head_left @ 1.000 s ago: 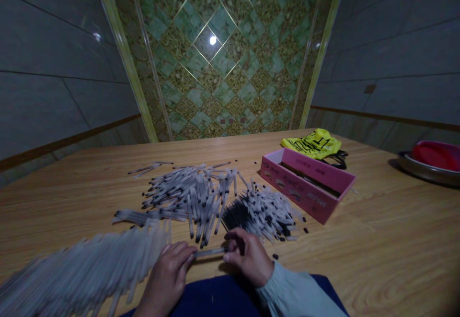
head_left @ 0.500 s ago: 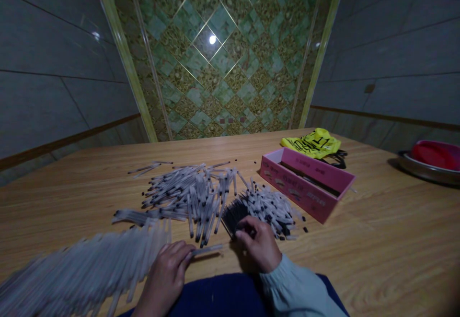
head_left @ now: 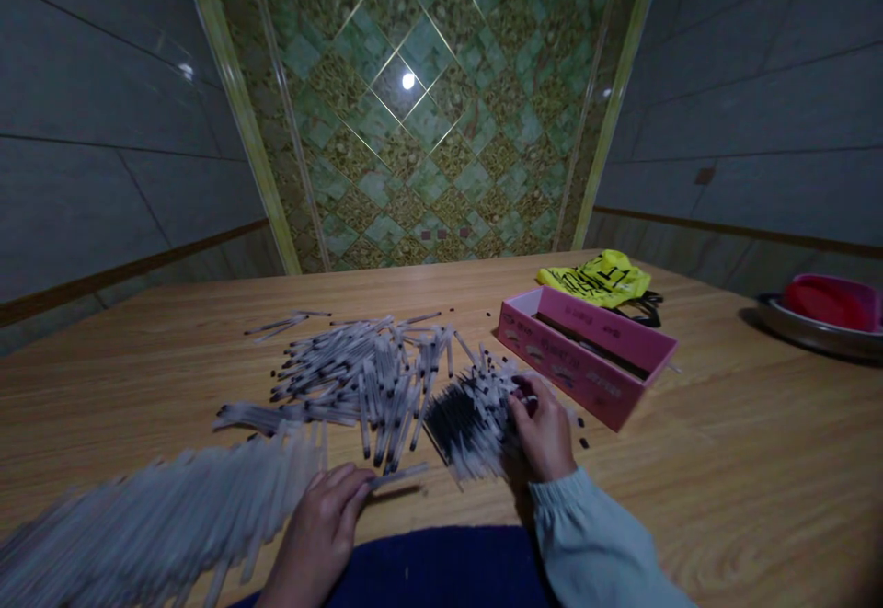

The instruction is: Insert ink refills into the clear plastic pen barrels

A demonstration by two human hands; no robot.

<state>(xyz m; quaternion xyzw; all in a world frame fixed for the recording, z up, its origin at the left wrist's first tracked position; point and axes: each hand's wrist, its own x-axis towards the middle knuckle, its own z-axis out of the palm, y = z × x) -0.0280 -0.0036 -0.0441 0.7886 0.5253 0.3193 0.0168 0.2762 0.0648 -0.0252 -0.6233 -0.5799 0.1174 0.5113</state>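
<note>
My left hand, low in the middle, pinches a thin translucent pen barrel that points to the right. To the right, my right hand has curled fingers at the edge of a heap of short clear pieces with black ends, which look like pen caps. What its fingertips hold, if anything, is hidden. Between the hands lies a dark bundle of thin black sticks, with pale tips toward me. Many pen barrels with dark ends are piled behind my left hand.
A broad row of pale translucent tubes covers the table's near left. An open pink box stands behind my right hand, with a yellow bag beyond it. A metal tray holding red dishes sits at the far right.
My right hand has moved right, from the black bundle to the heap of short clear pieces, uncovering the bundle's near end. My left hand stays in place with the pen barrel.
</note>
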